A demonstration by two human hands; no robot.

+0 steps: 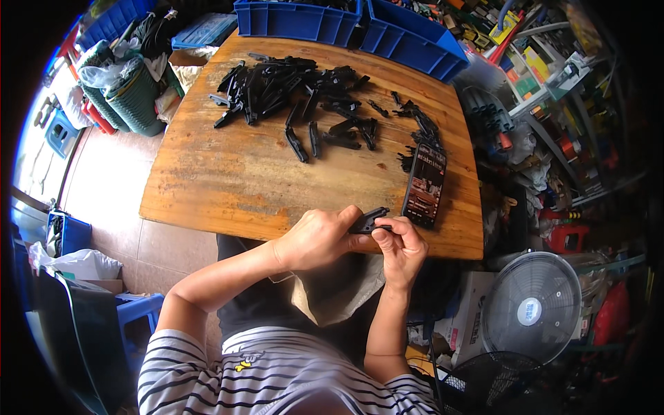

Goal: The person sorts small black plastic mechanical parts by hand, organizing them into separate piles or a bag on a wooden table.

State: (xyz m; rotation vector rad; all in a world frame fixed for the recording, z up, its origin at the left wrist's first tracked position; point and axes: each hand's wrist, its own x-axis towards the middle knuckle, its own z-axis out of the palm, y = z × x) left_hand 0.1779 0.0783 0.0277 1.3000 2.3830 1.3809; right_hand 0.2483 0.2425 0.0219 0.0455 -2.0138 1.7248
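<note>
Over the near edge of the wooden table (207,187), my left hand (315,237) is closed around a small black plastic piece (366,220), long and narrow in shape. My right hand (401,247) pinches the far end of that same piece between thumb and fingers. A large heap of similar black pieces (270,86) lies toward the back of the table. Several loose ones (296,144) are scattered in front of the heap. At the right is a smaller pile of thin black parts (423,128). A phone (424,185) with a lit screen stands just beyond my right hand.
Two blue plastic bins (297,22) stand along the table's far edge. A fan (531,308) is at my right, beside a cardboard box (472,311). Crowded shelves (546,104) line the right side. Green woven baskets (131,97) and a blue stool (138,311) are on the left.
</note>
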